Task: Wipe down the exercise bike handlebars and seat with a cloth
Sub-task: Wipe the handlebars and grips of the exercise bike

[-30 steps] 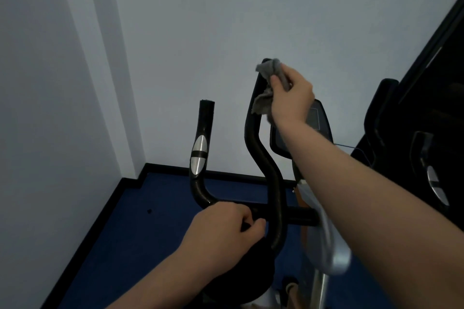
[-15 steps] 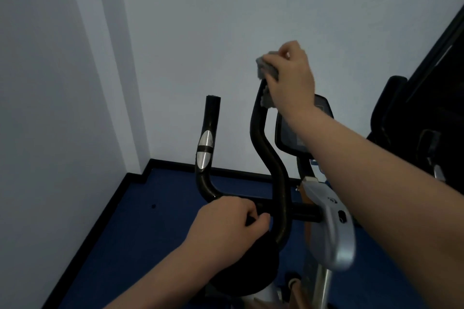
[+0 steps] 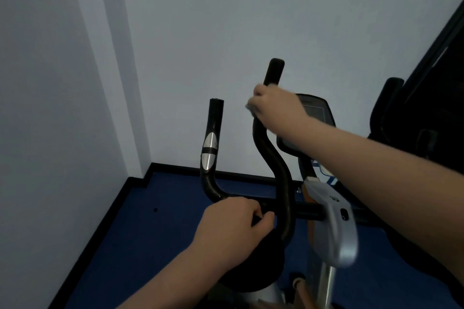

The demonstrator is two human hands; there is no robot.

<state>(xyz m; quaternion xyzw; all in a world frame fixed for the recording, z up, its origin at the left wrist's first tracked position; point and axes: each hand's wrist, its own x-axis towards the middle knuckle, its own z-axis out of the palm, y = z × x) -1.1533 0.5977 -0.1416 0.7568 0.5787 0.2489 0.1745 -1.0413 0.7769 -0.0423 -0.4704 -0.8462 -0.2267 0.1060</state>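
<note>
The exercise bike's black handlebars rise in two curved bars: a left bar (image 3: 212,148) with a silver sensor plate and a taller right bar (image 3: 273,158). My right hand (image 3: 277,105) grips the right bar a little below its tip, wrapped round a grey cloth (image 3: 249,107) of which only a small edge shows at the fingers. My left hand (image 3: 233,223) grips the horizontal crossbar (image 3: 307,212) near the base of the left bar. The seat is out of view.
The bike's console (image 3: 317,110) sits just behind my right wrist, above a silver housing (image 3: 334,228). White walls meet in a corner at the left over a blue floor (image 3: 160,208). Dark equipment (image 3: 426,120) stands at the right.
My right hand has slid down the right bar with the cloth, baring the bar's tip. My left hand has stayed on the crossbar.
</note>
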